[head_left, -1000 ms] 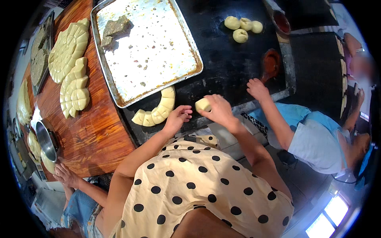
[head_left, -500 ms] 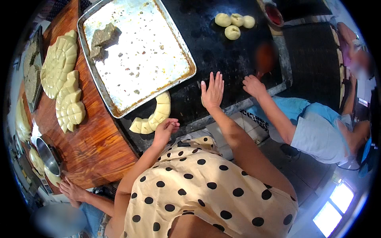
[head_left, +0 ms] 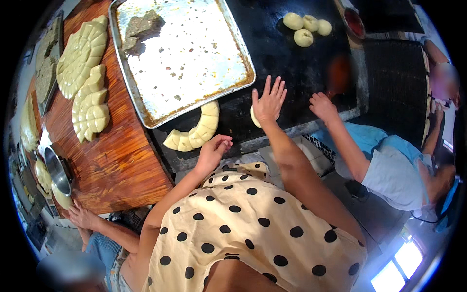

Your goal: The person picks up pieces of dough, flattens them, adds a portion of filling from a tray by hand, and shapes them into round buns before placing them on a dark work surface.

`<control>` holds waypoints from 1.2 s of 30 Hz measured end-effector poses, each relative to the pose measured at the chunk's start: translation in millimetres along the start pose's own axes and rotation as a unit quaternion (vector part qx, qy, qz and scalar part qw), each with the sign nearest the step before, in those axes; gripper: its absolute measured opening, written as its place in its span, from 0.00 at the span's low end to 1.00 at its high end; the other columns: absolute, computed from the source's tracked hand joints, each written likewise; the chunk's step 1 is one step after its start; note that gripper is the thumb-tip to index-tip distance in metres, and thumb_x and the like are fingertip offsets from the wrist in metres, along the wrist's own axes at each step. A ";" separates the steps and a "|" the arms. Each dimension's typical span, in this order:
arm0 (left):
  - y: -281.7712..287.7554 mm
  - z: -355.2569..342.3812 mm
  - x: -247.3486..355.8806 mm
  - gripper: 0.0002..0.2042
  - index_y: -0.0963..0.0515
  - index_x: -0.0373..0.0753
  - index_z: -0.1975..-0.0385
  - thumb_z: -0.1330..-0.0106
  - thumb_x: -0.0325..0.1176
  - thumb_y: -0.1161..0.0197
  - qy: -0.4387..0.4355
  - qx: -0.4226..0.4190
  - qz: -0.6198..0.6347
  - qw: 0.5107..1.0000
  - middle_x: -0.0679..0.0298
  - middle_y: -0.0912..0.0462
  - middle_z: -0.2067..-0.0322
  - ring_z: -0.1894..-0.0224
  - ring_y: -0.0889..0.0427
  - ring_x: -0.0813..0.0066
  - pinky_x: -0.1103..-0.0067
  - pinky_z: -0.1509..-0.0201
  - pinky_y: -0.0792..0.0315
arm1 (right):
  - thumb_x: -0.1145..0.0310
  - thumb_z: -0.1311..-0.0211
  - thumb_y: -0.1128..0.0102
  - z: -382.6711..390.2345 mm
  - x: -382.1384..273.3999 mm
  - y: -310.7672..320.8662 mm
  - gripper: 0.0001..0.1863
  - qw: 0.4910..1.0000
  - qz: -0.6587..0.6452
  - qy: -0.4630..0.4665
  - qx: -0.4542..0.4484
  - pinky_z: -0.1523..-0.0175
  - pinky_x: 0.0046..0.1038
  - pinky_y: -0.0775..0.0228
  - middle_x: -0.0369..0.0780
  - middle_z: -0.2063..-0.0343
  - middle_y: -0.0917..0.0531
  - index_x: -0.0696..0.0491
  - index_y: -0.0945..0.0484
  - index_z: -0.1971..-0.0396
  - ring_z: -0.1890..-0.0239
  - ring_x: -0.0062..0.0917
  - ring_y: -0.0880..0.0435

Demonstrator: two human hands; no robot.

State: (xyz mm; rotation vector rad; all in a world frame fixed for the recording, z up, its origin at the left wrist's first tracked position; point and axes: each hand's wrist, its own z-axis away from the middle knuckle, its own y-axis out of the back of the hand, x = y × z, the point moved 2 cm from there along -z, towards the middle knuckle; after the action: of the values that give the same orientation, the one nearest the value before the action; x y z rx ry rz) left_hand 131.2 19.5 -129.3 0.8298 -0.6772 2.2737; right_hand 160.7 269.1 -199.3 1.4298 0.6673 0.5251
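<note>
My right hand (head_left: 267,102) lies palm down with straight, spread fingers over a pale dough piece (head_left: 254,116) on the black work surface (head_left: 277,63); the hand hides much of it. Lower and to the left, my left hand (head_left: 215,150) has curled fingers; whether anything is inside them is hidden. A curved strip of segmented dough (head_left: 187,141) lies beside it, below a large metal tray (head_left: 250,73) with brown remnants. Several round dough balls (head_left: 303,39) sit at the back right of the black surface.
At right, a co-worker's hand (head_left: 321,104) is near mine. Another person's hands (head_left: 83,217) are at lower left, by a steel bowl (head_left: 58,173). Scored dough slabs (head_left: 80,61) lie on the wooden table (head_left: 126,165). A red-filled bowl (head_left: 353,23) is at back right.
My right hand has gone from gripping a dough piece to spreading flat over it, slightly farther forward. My left hand stays low by the dough strip, fingers curled. The view has shifted slightly.
</note>
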 end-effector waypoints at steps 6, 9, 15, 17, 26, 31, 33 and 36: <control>27.7 23.8 -28.5 0.10 0.23 0.31 0.53 0.26 0.26 0.49 0.006 0.031 0.010 0.999 0.63 0.17 0.63 0.61 0.19 0.79 0.81 0.54 0.24 | 0.51 0.30 0.54 -5.6 -9.1 -15.3 0.36 0.999 -0.016 -0.011 0.039 0.24 0.48 0.67 0.53 0.28 0.47 0.57 0.44 0.30 0.25 0.45 0.54; 21.3 32.4 -31.8 0.10 0.23 0.31 0.53 0.27 0.27 0.48 0.017 0.032 -0.027 0.999 0.62 0.16 0.64 0.62 0.20 0.80 0.81 0.55 0.25 | 0.51 0.31 0.52 -9.2 -19.1 -8.0 0.36 0.998 0.010 0.008 0.056 0.24 0.48 0.65 0.54 0.29 0.45 0.59 0.42 0.31 0.26 0.46 0.51; 15.2 43.0 -13.8 0.10 0.23 0.32 0.54 0.27 0.28 0.46 -0.032 0.001 -0.046 0.998 0.63 0.16 0.64 0.62 0.19 0.80 0.81 0.55 0.25 | 0.50 0.31 0.52 18.9 5.5 3.5 0.37 0.997 -0.008 0.071 0.033 0.24 0.48 0.68 0.54 0.28 0.48 0.58 0.43 0.30 0.25 0.44 0.53; 26.1 47.0 -22.5 0.10 0.23 0.32 0.53 0.27 0.29 0.46 -0.004 0.021 -0.040 0.999 0.63 0.16 0.64 0.62 0.19 0.81 0.82 0.55 0.25 | 0.50 0.30 0.51 29.8 12.9 6.5 0.36 0.997 -0.028 0.070 0.021 0.24 0.48 0.67 0.55 0.28 0.48 0.57 0.44 0.30 0.25 0.44 0.53; 28.9 39.2 -19.4 0.10 0.23 0.31 0.53 0.26 0.29 0.48 -0.014 -0.005 0.008 1.000 0.64 0.16 0.63 0.63 0.20 0.81 0.82 0.57 0.26 | 0.60 0.33 0.44 36.3 42.8 19.0 0.27 0.957 -0.272 -0.070 0.072 0.29 0.39 0.46 0.51 0.33 0.36 0.58 0.32 0.38 0.32 0.42 0.37; 35.8 23.6 -11.0 0.11 0.23 0.32 0.52 0.25 0.30 0.48 -0.011 0.003 0.002 1.000 0.62 0.16 0.63 0.62 0.20 0.80 0.82 0.55 0.25 | 0.62 0.41 0.31 51.2 82.7 -2.7 0.26 0.901 -0.387 -0.195 -0.008 0.53 0.30 0.25 0.46 0.60 0.19 0.59 0.27 0.47 0.58 0.32 0.18; 33.6 13.9 1.6 0.11 0.23 0.32 0.51 0.25 0.30 0.48 -0.033 -0.001 -0.006 0.999 0.62 0.16 0.63 0.62 0.19 0.79 0.81 0.55 0.25 | 0.60 0.48 0.26 35.4 92.1 -9.8 0.25 0.852 -0.455 -0.228 -0.122 0.58 0.30 0.25 0.41 0.73 0.19 0.58 0.24 0.55 0.66 0.32 0.18; 28.5 -2.2 12.7 0.11 0.23 0.32 0.52 0.27 0.31 0.45 -0.087 0.013 -0.062 0.994 0.61 0.15 0.63 0.60 0.17 0.75 0.79 0.52 0.24 | 0.60 0.52 0.25 23.3 65.2 38.6 0.18 0.966 -0.141 -0.021 -0.217 0.56 0.37 0.26 0.43 0.70 0.19 0.56 0.20 0.67 0.64 0.39 0.18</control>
State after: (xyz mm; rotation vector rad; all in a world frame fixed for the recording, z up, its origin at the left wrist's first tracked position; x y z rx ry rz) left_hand 102.8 6.3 -128.9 1.0622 -0.6550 2.1202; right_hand 226.0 300.6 -167.3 0.9139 0.6605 0.3862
